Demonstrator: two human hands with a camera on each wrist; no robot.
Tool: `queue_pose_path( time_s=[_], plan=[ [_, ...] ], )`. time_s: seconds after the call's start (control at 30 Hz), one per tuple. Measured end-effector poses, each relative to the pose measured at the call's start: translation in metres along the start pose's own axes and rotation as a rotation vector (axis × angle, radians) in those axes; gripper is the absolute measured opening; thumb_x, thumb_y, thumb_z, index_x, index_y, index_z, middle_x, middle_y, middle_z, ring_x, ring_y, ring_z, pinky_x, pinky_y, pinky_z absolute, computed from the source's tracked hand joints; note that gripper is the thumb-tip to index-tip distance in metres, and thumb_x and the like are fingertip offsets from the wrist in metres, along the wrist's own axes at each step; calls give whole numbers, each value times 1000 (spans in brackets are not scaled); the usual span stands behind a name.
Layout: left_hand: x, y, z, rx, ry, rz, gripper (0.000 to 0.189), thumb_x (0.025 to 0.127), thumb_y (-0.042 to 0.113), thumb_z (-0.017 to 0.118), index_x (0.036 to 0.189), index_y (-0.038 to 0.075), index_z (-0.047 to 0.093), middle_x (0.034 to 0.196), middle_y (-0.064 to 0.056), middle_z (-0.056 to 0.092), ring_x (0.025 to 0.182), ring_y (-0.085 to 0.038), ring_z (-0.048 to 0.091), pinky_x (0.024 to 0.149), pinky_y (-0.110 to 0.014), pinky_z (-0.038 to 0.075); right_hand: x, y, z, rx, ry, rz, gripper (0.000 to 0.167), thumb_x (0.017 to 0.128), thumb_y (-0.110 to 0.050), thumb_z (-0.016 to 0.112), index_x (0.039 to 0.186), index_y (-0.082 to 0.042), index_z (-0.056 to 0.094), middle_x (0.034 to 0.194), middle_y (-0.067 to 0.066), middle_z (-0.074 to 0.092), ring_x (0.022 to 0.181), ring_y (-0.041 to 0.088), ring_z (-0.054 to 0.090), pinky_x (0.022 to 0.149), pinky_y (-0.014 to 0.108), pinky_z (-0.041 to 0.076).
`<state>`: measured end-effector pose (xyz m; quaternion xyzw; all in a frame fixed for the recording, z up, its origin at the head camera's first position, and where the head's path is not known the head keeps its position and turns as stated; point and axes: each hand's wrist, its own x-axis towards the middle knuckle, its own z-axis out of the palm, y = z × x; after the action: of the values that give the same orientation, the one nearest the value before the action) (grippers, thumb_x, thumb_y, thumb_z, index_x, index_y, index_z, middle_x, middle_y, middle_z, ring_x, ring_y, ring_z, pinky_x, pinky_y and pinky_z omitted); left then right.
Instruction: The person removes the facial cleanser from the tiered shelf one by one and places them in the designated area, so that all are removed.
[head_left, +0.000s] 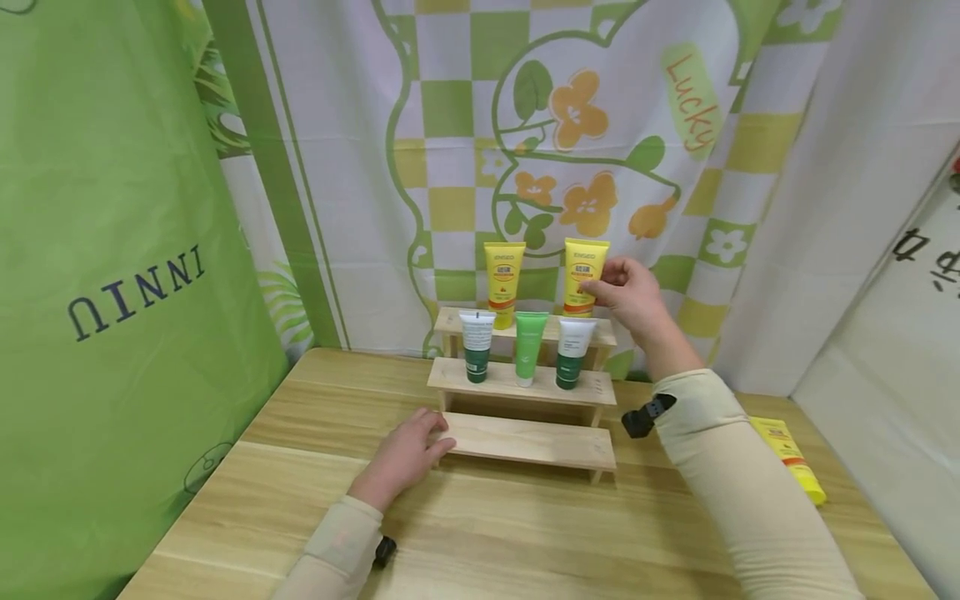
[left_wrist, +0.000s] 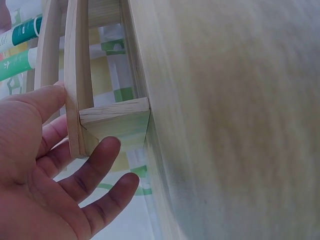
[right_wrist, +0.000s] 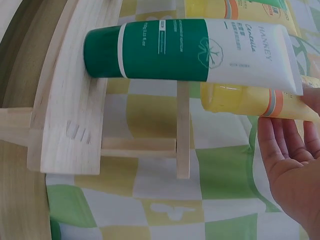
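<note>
In the head view, my right hand (head_left: 633, 296) pinches a yellow squeeze tube (head_left: 586, 275) between thumb and fingers. The tube stands cap down at the right of the top step. In the right wrist view, a small gap shows between its cap and the board. My left hand (head_left: 405, 454) holds the left end of the bottom step of the wooden three-step stand (head_left: 525, 440), its thumb against the board. Another yellow tube (head_left: 504, 283) stands at the top step's left. The middle step bears a white-and-green tube (head_left: 477, 346), a green tube (head_left: 529, 348) and a second white-and-green tube (right_wrist: 160, 50).
One more yellow tube (head_left: 787, 458) lies on the wood-grain table (head_left: 510, 542) at the right, beside my right forearm. Behind the stand hangs a patterned curtain (head_left: 450, 167). A green cloth (head_left: 112, 208) hangs along the left side.
</note>
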<state>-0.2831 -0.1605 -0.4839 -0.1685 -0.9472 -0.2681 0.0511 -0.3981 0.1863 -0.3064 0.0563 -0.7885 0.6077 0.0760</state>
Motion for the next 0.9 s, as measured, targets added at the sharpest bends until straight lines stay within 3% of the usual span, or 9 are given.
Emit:
queue_pose_path(
  time_s=[0.13,0.37,0.7,0.9],
  plan=[
    [0,1,1,-8,2,-4,28,96,40,62,109,15,63,104,4,56,89,-18,60,82,-39,51,-3,0,-5,-16,15,-13,49,89,-22,75,124,0,47,115,12,56,100,21,60,88,40,53],
    [-1,1,1,-10,7,-2,28,96,39,63,109,14,63,103,4,56,91,-19,61,83,-41,51,-9,2,-16,-24,34,-28,52,89,-27,75,125,0,47,113,12,54,99,21,59,88,41,54],
    [2,-2,4,3,16,-2,27,95,39,64,108,15,63,104,4,57,93,-19,60,85,-40,50,-15,2,-33,-71,58,-38,51,90,-28,74,124,-1,48,114,13,56,98,22,60,74,26,56],
    [3,-1,3,3,11,-5,29,95,40,64,110,15,63,105,3,57,94,-20,60,86,-41,50,-19,2,-39,-60,57,-30,50,90,-28,73,125,-2,48,114,13,57,97,20,61,79,31,56]
  ],
)
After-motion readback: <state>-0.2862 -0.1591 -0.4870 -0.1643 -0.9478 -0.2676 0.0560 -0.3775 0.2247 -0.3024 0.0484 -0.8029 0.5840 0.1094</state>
